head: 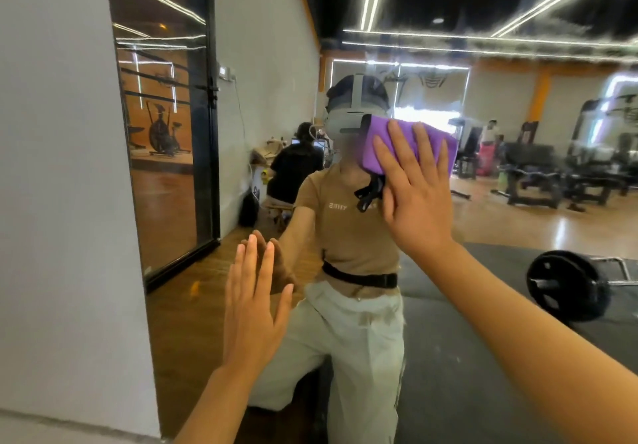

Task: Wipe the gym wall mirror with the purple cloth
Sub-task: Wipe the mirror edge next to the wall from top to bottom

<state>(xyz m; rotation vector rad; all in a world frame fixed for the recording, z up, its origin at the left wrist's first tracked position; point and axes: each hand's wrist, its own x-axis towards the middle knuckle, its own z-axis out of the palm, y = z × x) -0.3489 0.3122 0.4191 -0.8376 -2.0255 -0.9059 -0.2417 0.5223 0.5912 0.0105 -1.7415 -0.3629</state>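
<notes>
The right hand (412, 184) lay flat with fingers straight and spread, pressing the purple cloth (409, 146) against the mirror (518, 229); it pinched nothing, holding the cloth only by palm and finger pressure on the glass. The cloth was folded into a pad, showing above and to either side of the fingers, at about the height of the reflected head. By its look it was soft, light and limp, so it would likely slide out from under the hand if pressure eased; a flat palm over the centre of the pad appeared the sound way to hold it. The glass was judged rigid, smooth and breakable (firm, even pressure rather than a shove). Below and well to the left of the pressing hand, the left hand (253, 309) was also open, fingers straight, fingertips meeting their own reflection, evidently bracing on the glass. Further left stood the mirror's edge against a grey wall (62, 202). Reflected to the lower right of the cloth was a barbell (566, 286) lying on dark matting; gym benches and a seated person showed behind the reflected figure. Nothing stood between hand and glass. The bracing left hand covered a patch that would need wiping too.
</notes>
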